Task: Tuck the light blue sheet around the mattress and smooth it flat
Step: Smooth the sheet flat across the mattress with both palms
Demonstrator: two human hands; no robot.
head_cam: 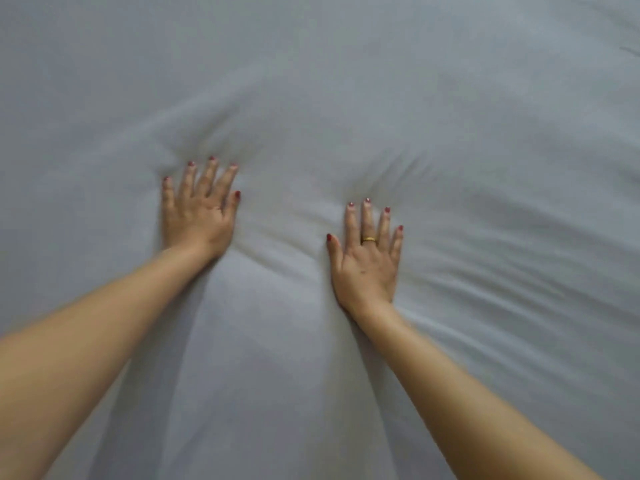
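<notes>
While wrinkles fan out, left hand (199,211) and right hand (367,261) press flat-fingered on sheet (346,81).

arms bare | nails – red polish | right hand (366,268) – gold ring (369,239)

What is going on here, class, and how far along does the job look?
A person is smoothing a light blue sheet over a bed. The left hand and the right hand both lie flat on the fabric, fingers straight and spread, pressing down. A gold ring sits on one finger of the right hand. Creases fan out around and between the hands, most to the right, so the sheet is not yet flat. No mattress edge is in view.
</notes>
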